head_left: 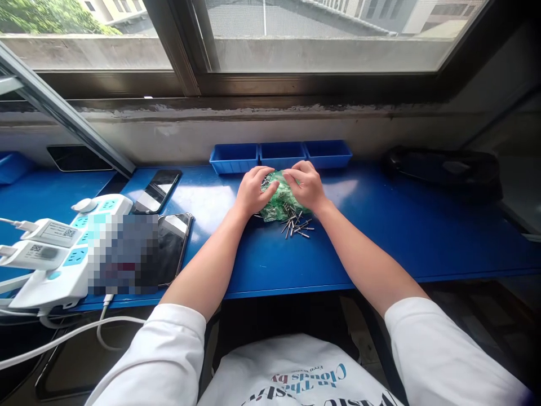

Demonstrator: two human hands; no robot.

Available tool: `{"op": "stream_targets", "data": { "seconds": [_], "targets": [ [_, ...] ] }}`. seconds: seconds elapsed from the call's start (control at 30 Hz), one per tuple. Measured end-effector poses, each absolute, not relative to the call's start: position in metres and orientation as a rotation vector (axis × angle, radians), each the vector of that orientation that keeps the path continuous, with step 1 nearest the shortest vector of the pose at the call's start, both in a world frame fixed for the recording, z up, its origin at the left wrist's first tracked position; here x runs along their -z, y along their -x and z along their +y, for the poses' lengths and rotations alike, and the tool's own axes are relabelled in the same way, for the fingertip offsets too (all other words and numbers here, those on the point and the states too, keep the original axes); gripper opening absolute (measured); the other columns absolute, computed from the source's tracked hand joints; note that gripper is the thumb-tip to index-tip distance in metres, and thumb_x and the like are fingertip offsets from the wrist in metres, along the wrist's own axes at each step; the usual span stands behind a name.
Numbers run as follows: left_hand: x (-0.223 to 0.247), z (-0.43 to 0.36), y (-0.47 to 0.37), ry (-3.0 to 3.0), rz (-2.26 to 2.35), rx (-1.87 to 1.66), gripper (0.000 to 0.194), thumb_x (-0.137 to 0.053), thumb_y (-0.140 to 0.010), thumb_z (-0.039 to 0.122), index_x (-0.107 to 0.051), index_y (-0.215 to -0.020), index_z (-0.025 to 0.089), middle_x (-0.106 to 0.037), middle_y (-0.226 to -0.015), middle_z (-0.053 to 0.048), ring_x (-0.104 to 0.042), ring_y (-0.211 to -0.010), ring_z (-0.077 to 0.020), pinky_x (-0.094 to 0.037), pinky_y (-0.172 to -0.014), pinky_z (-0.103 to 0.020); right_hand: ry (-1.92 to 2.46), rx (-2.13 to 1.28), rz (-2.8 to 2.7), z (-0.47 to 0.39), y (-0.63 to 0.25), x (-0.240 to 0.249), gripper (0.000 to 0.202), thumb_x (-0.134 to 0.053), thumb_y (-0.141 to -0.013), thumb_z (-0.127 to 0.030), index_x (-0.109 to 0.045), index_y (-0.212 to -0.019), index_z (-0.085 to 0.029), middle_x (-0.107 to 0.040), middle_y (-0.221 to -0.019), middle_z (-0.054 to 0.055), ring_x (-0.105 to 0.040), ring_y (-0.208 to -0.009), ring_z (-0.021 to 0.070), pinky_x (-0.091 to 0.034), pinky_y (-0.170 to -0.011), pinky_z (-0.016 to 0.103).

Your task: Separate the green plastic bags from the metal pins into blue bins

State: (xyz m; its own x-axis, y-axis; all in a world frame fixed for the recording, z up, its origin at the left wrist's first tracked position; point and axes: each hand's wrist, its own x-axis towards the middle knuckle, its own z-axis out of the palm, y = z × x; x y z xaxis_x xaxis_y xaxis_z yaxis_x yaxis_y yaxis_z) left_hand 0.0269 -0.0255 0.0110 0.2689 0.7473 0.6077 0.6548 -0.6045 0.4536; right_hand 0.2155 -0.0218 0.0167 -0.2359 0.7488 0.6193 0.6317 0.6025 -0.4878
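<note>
A crinkled green plastic bag (276,210) lies on the blue table between my two hands. My left hand (256,193) is curled around its left side, with the thumb lying over the plastic. On the other side my right hand (307,186) is closed on the bag's upper right edge, its fingertips partly hidden. Thin metal pins like blind rivets (291,224) spill in a loose pile from the bag's near side. More metal pieces show through the plastic near my left fingers.
Three joined blue bins (235,159) stand behind my hands against the wall. To the left are a phone (158,190), a dark tablet-like device (175,248) and a white power strip (38,282) with plugs and cables. A black bag (448,175) sits at the right.
</note>
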Motion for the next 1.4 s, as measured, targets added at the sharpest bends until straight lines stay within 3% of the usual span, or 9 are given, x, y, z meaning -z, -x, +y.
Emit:
{"op": "stream_targets", "data": {
  "seconds": [0.17, 0.27, 0.4, 0.53, 0.67, 0.83, 1.13, 1.27, 1.4],
  "targets": [
    [-0.010, -0.031, -0.035, -2.290, 1.291, -1.314, 0.055, -0.067, -0.078, 0.040, -0.052, -0.127, 0.018, -0.068, -0.115, -0.008, -0.064, -0.105, -0.0216, -0.048, -0.097, -0.035, 0.992, -0.610, -1.582, -0.023, -0.208, -0.021, 0.051, -0.050, -0.086, -0.065, -0.074, -0.089, -0.020, -0.061, -0.068, 0.002, -0.056, -0.065, 0.0154, -0.046, -0.062, 0.030],
    [-0.010, -0.032, -0.038, -2.133, 1.263, -1.377, 0.050, -0.067, -0.079, 0.034, -0.053, -0.125, 0.020, -0.072, -0.098, -0.003, -0.068, -0.090, -0.0170, -0.053, -0.087, -0.031, 0.917, -0.834, -1.459, -0.022, -0.205, -0.021, 0.045, -0.064, -0.078, -0.063, -0.074, -0.090, -0.020, -0.058, -0.060, -0.001, -0.053, -0.054, 0.0126, -0.044, -0.052, 0.028],
    [-0.014, -0.031, -0.037, -2.105, 1.236, -1.502, 0.017, -0.063, -0.083, 0.033, -0.068, -0.094, 0.021, -0.073, -0.096, -0.005, -0.068, -0.091, -0.0179, -0.055, -0.084, -0.033, 0.787, -0.898, -1.510, -0.023, -0.207, -0.024, 0.037, -0.077, -0.067, -0.056, -0.076, -0.084, -0.023, -0.068, -0.092, 0.005, -0.063, -0.080, 0.0178, -0.053, -0.067, 0.033],
    [-0.015, -0.032, -0.035, -2.103, 1.326, -1.657, 0.012, -0.062, -0.085, 0.028, -0.072, -0.079, 0.023, -0.069, -0.113, -0.005, -0.065, -0.105, -0.0199, -0.055, -0.090, -0.039, 0.775, -0.877, -1.583, -0.025, -0.210, -0.022, 0.028, -0.076, -0.069, -0.051, -0.078, -0.077, -0.025, -0.064, -0.122, 0.007, -0.061, -0.096, 0.0202, -0.055, -0.080, 0.037],
    [-0.012, -0.031, -0.035, -2.154, 1.341, -1.629, 0.014, -0.059, -0.086, 0.023, -0.072, -0.080, 0.023, -0.068, -0.119, -0.005, -0.063, -0.112, -0.0211, -0.055, -0.094, -0.043, 0.841, -0.868, -1.593, -0.024, -0.212, -0.019, 0.021, -0.075, -0.070, -0.046, -0.079, -0.076, -0.025, -0.063, -0.129, 0.006, -0.060, -0.096, 0.0197, -0.055, -0.078, 0.038],
    [-0.013, -0.031, -0.036, -2.180, 1.272, -1.596, 0.018, -0.053, -0.084, 0.014, -0.070, -0.083, 0.022, -0.073, -0.107, -0.005, -0.065, -0.106, -0.0196, -0.055, -0.095, -0.041, 0.856, -0.834, -1.611, -0.022, -0.214, -0.018, 0.015, -0.074, -0.071, -0.039, -0.079, -0.075, -0.026, -0.065, -0.126, 0.006, -0.060, -0.096, 0.0204, -0.055, -0.076, 0.037],
    [-0.016, -0.034, -0.034, -2.179, 1.243, -1.542, 0.015, -0.058, -0.080, 0.017, -0.065, -0.093, 0.020, -0.071, -0.111, -0.008, -0.066, -0.105, -0.0200, -0.053, -0.095, -0.038, 0.829, -0.886, -1.558, -0.023, -0.213, -0.022, 0.024, -0.081, -0.063, -0.044, -0.077, -0.075, -0.023, -0.071, -0.104, 0.008, -0.064, -0.097, 0.0236, -0.055, -0.079, 0.038],
    [-0.014, -0.034, -0.037, -2.131, 1.198, -1.561, 0.013, -0.062, -0.085, 0.031, -0.064, -0.092, 0.020, -0.072, -0.103, -0.008, -0.067, -0.096, -0.0189, -0.055, -0.086, -0.034, 0.847, -0.966, -1.457, -0.020, -0.211, -0.018, 0.033, -0.082, -0.063, -0.048, -0.074, -0.081, -0.021, -0.071, -0.079, 0.004, -0.064, -0.073, 0.0186, -0.053, -0.067, 0.035],
    [-0.011, -0.036, -0.040, -1.995, 1.283, -1.481, 0.035, -0.064, -0.084, 0.033, -0.055, -0.116, 0.022, -0.072, -0.085, -0.002, -0.067, -0.077, -0.0145, -0.053, -0.065, -0.025, 0.952, -0.972, -1.402, -0.020, -0.210, -0.017, 0.049, -0.080, -0.065, -0.047, -0.067, -0.104, -0.020, -0.066, -0.064, -0.002, -0.052, -0.052, 0.0115, -0.044, -0.052, 0.028]
  ]
}}
